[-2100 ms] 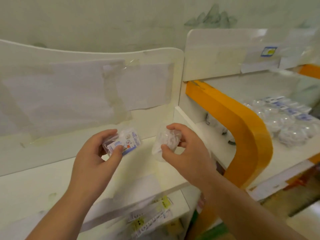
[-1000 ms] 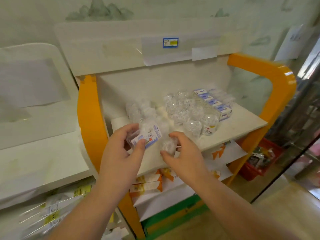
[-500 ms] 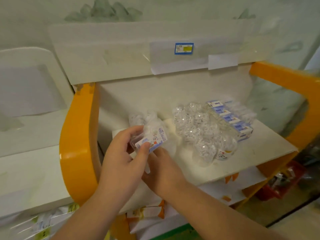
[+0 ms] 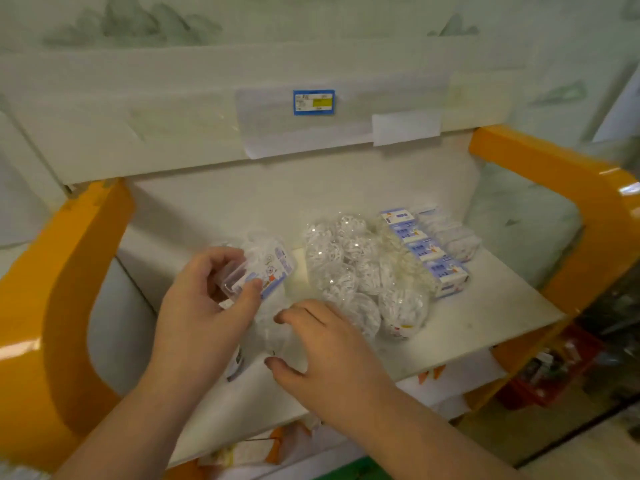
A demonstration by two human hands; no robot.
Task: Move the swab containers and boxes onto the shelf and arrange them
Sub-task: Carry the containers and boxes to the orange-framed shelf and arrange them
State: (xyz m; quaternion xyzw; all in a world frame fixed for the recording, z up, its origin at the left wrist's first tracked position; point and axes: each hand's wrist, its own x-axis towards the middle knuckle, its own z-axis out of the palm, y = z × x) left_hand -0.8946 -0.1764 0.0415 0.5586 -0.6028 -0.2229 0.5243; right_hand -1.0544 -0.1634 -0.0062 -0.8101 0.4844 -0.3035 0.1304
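My left hand [image 4: 201,306] grips a small clear swab box with a blue label [image 4: 266,271], held just above the left part of the white shelf [image 4: 467,323]. My right hand [image 4: 332,355] curls around a clear round swab container [image 4: 275,341] that rests low on the shelf near its front. To the right stands a cluster of several round clear swab containers [image 4: 346,268]. Behind them a row of blue-labelled swab boxes [image 4: 426,252] runs toward the back wall.
Orange frame arms flank the shelf on the left [image 4: 52,306] and right [image 4: 571,209]. A white header board with a blue price tag [image 4: 313,102] overhangs the back. A lower shelf with orange packets [image 4: 242,452] and a red basket [image 4: 554,379] lie below.
I turned from the empty left unit to the orange-framed shelf. Both hands moved in over it; my right hand lowered the round container onto the shelf front, my left hand still holds the box.
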